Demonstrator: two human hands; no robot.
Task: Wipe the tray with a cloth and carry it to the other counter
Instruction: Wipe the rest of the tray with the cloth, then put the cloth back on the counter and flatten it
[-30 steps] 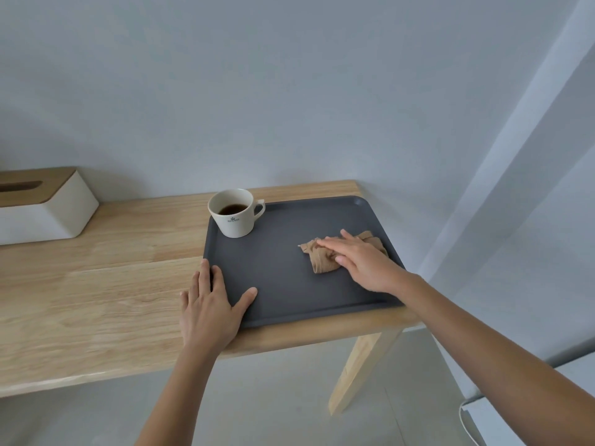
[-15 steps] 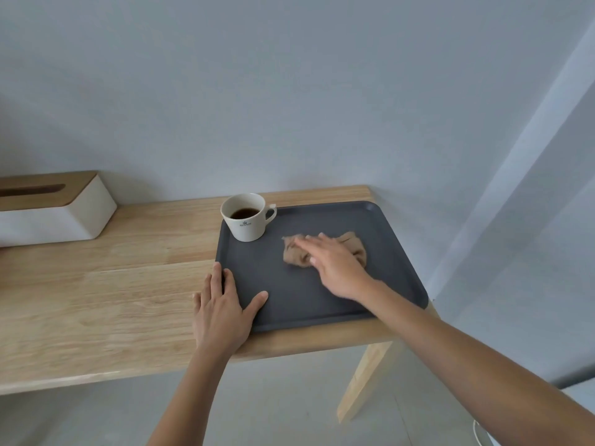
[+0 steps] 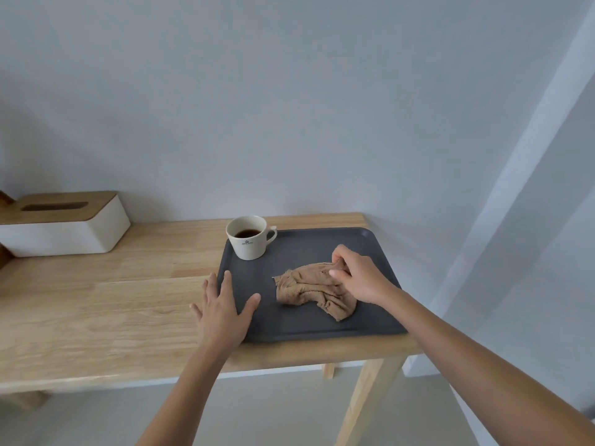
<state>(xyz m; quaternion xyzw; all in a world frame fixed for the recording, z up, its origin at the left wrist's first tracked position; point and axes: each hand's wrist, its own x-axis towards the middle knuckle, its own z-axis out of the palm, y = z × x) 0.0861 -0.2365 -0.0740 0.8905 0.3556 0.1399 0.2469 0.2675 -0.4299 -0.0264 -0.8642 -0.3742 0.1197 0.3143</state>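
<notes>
A dark grey tray [image 3: 299, 326] lies at the right end of a light wooden counter [image 3: 106, 300]. A tan cloth [image 3: 306, 289] is bunched on the tray's middle. My right hand [image 3: 359, 276] pinches the cloth's upper right part, fingers curled into it. My left hand [image 3: 223, 312] rests flat with fingers spread on the tray's near left corner, partly on the counter, holding nothing. A white cup of dark coffee [image 3: 248, 238] stands upright at the tray's far left corner.
A white tissue box with a wooden lid [image 3: 64, 225] stands at the counter's back left. A grey wall rises right behind the counter. The counter ends just right of the tray, with a wooden leg [image 3: 363, 400] below and floor beyond.
My right hand slid the cloth left toward the cup, then back toward the tray's middle, and changed from pressing flat to pinching it. The left hand stayed on the tray's corner.
</notes>
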